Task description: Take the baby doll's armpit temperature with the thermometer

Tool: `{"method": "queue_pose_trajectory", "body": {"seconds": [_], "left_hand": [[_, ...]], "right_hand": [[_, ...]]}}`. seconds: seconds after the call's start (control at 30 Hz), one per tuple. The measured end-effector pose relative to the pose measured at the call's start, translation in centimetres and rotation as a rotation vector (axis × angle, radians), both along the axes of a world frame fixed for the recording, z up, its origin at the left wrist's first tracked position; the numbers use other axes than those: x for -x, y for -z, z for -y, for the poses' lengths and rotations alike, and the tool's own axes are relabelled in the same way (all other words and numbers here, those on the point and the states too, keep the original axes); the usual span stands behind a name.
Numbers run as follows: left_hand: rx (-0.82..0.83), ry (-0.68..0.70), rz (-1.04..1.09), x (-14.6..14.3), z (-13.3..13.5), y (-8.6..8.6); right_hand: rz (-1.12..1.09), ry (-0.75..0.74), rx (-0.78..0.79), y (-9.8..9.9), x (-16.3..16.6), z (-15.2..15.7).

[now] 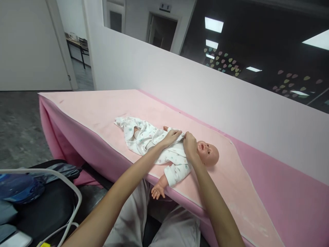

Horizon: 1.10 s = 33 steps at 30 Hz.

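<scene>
White printed cloth, thin and limp by its look, makes the suit (140, 145) worn by the doll (209, 154), which lies on its back beside the near edge of the bench (89, 109), suit legs toward the left end. Such cloth should crease and slide easily; its front edge or the thicker cuff (170, 175) would suit a light pinch. The bare head looks smooth and firm, probably a little slippery. Weight cannot be judged by eye, but a palm under head and back would likely be steadier than one arm. A forearm (159, 185) pokes past the near edge. The left hand (172, 138) lies across the chest, fingers slightly bent; the right hand (190, 142) curls narrowly beside the collar. Both touch the suit; whether either grips it, I cannot tell. Behind the back edge stands a white wall (164, 79).
</scene>
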<state>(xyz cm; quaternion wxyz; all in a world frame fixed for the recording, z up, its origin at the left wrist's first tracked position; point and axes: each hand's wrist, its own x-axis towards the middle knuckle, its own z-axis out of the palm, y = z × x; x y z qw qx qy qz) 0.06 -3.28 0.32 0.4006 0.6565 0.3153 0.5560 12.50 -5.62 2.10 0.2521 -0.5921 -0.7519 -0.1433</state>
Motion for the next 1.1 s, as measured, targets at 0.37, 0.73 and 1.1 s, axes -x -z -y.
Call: {"method": "queue_pose_trajectory", "body": {"seconds": [0.37, 0.73, 1.1], "left_hand": [[-0.092, -0.115, -0.418, -0.5, 0.2, -0.9], [-0.082, -0.42, -1.235, -0.3, -6.1, -1.3], [-0.068, -0.4, -1.356, 0.7, -5.6, -0.7]], "right_hand": [[0.084, 0.098, 0.078, 1.4, 0.2, -1.7], [0.127, 0.035, 0.207, 1.5, -0.1, -0.1], [-0.152, -0.42, 0.196, -2.0, -5.2, 5.8]]}}
